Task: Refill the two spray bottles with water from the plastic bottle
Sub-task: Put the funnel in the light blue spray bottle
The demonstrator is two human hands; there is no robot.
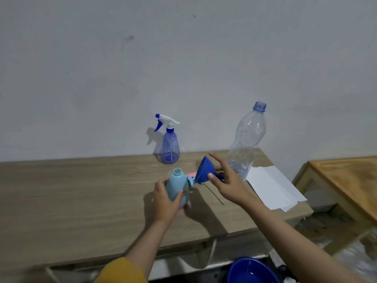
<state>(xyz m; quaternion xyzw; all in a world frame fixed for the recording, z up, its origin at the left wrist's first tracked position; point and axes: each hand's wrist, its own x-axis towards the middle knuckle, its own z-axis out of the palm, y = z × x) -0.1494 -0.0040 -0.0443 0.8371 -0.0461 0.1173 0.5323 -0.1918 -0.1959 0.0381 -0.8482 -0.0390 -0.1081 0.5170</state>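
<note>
My left hand (166,198) grips a light blue spray bottle (177,185) with its neck open, standing on the wooden table (81,190). My right hand (228,180) holds a dark blue funnel (203,170) tilted on its side just right of that bottle's neck. The light blue and pink spray head (190,177) lies on the table behind the bottle, its tube stretching toward me. A translucent blue spray bottle (169,148) with a white and blue trigger stands by the wall. The clear plastic bottle (246,139), uncapped, stands at the right.
White sheets of paper (273,186) lie at the table's right end. A second wooden surface (350,178) stands farther right. A blue basin (251,270) sits below the table's front edge. The wall runs close behind the table.
</note>
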